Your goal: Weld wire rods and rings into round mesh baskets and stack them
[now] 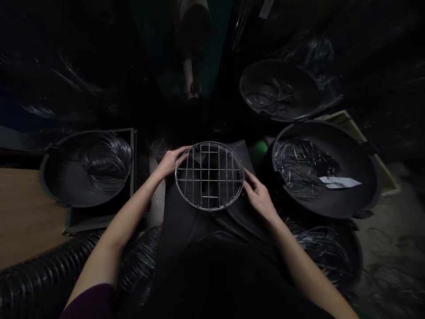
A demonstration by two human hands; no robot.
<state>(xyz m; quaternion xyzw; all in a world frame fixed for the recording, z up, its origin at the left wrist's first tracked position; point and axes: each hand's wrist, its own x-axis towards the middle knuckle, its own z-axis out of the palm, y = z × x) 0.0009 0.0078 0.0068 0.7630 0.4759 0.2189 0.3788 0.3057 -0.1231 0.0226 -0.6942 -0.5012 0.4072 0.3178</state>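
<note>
A round wire grid rack [209,175] with crossing bars rests over my dark-clothed lap, held level between both hands. My left hand [171,161] grips its left rim with the fingers curled over the ring. On the opposite side, my right hand [259,196] pinches the right rim, thumb on top.
A black basin [86,170] holding wire rings sits at the left beside a wooden surface [23,212]. Another black basin [327,170] with short wire rods and a white paper scrap is at the right, and a third basin [281,90] lies behind it. A stack of wire rings [49,270] lies at lower left.
</note>
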